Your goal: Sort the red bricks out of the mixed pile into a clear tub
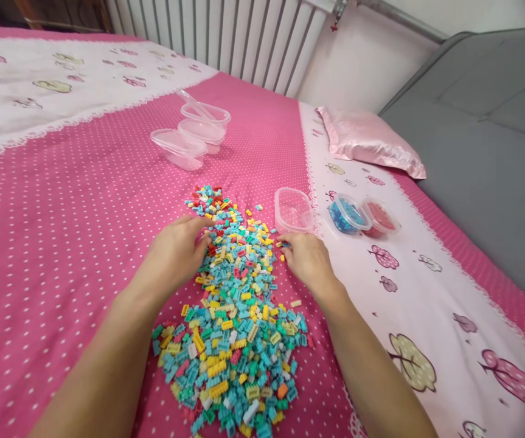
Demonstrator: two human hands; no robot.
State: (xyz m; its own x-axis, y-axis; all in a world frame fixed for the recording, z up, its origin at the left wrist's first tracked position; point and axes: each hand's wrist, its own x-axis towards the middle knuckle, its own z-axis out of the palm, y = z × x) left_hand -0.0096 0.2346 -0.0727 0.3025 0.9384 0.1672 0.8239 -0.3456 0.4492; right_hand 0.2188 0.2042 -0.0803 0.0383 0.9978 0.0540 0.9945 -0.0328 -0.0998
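Observation:
A long pile of small coloured building bricks [235, 310] lies on the pink dotted bedspread [84, 243]. My left hand [175, 252] rests palm down on the pile's left edge, its fingers curled over some bricks. At the pile's right edge my right hand [305, 258] pinches a small blue brick [285, 244] at its fingertips. Just beyond that hand stands a clear tub [293, 210] with pink pieces inside. Right of it sit a tub of blue bricks [348, 214] and a tub of red bricks [381, 217].
Several empty clear tubs and lids [193, 134] are stacked farther back on the bed. A pink satin pillow [367, 140] lies at the right, by a grey upholstered headboard [485, 146]. A white radiator [225, 36] runs along the far wall.

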